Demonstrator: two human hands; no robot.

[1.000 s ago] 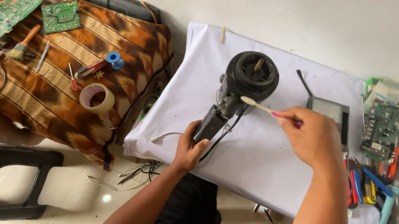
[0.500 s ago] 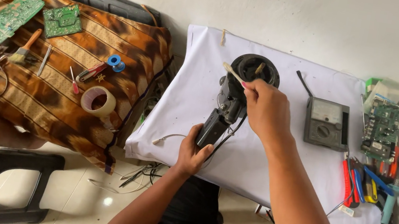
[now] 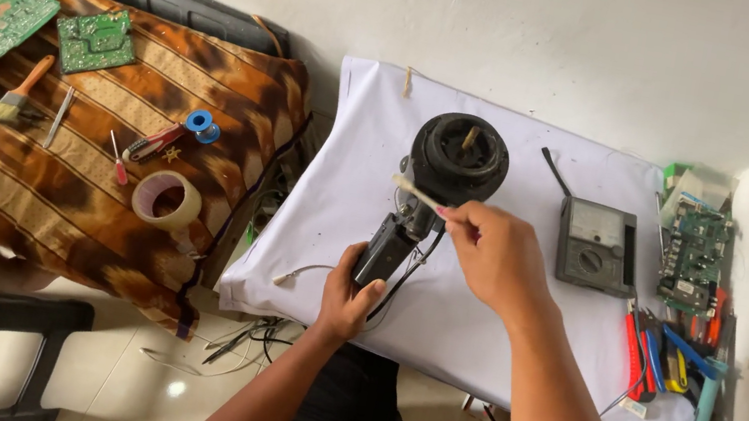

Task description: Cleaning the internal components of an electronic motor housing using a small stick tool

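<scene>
— Since a moment ago the right hand has drawn back toward the person, and the cotton swab has come off the motor's round top; its tip now sits at the neck below.

— How is it held?

— Pinched between thumb and fingertips. The left hand is wrapped tight around the black base of the fan motor, which stands on the white cloth-covered table.

— Any containers?

— None I can make out. An analog multimeter lies just right of the motor; pliers and screwdrivers lie loose near a green circuit board. A tape roll rests on the striped cloth.
</scene>
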